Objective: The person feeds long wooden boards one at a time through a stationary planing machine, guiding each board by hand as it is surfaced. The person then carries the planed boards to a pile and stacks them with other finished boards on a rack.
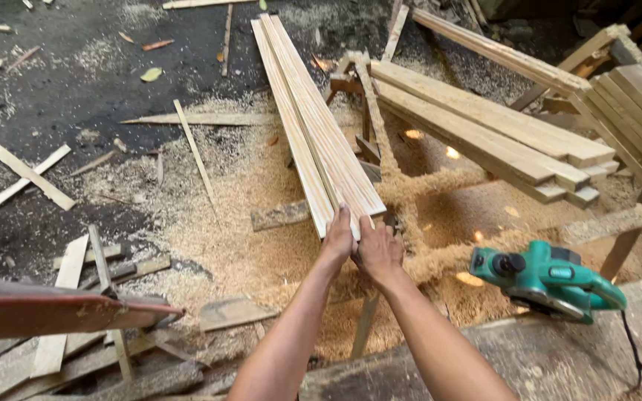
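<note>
Centre frame: left hand [338, 239] and right hand [377, 249], each grip closed on the near end of the planed boards [319, 126]; green electric planer [548, 280] lower right.

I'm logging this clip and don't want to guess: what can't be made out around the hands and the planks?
- Head view: the near ends of the long planks under the left hand and right hand; the hands cover them.
- The far end of the stacked boards: cut off by the right edge.
- The green power planer: its underside is hidden against the beam.
</note>
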Tool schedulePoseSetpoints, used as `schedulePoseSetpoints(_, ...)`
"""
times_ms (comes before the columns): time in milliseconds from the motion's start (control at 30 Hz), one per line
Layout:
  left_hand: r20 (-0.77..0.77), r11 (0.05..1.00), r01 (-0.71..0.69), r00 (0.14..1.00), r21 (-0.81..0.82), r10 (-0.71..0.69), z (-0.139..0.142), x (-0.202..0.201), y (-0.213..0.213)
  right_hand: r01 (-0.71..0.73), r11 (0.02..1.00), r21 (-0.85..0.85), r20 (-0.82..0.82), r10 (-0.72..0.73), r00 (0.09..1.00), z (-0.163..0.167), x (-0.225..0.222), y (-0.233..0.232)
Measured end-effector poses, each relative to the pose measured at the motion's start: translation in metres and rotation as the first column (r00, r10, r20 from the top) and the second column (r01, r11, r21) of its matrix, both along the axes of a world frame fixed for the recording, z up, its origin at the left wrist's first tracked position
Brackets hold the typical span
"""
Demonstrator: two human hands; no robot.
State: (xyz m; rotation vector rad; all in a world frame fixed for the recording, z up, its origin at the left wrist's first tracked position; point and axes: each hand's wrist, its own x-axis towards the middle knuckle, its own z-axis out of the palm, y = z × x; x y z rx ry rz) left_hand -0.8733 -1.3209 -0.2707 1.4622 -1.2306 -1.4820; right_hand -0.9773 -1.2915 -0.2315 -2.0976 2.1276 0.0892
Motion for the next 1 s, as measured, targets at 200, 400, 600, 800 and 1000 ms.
schedulePoseSetpoints(200, -0.296, 0.978, -0.090, 0.944, 0.188, 0.144, 0.019, 0.001, -0.002, 0.052, 0.997, 0.065, 0.154, -0.062, 0.986, -0.001, 0.000, -0.037)
schedulePoseSetpoints(400, 0.118, 0.963, 0.097, 0.984, 0.253, -0.130, 0.058, 0.003, 0.013, 0.273, 0.876, 0.397, 0.674, -0.481, 0.561, 0.037, -0.035, -0.054)
schedulePoseSetpoints(600, 0.312, 0.958, 0.119, 0.928, 0.261, -0.201, 0.056, -0.010, 0.010, 0.307, 0.869, 0.389, 0.515, -0.481, 0.710, 0.064, -0.069, -0.016)
schedulePoseSetpoints(800, 0.334, 0.954, 0.114, 0.920, 0.277, -0.206, 0.048, -0.010, 0.013, 0.233, 0.916, 0.327, 0.448, -0.368, 0.815, 0.050, -0.052, 0.019)
schedulePoseSetpoints(1000, 0.376, 0.952, 0.119, 0.899, 0.280, -0.223, 0.047, -0.013, 0.009, 0.045, 0.998, 0.051, 0.177, -0.053, 0.983, 0.009, -0.044, 0.029)
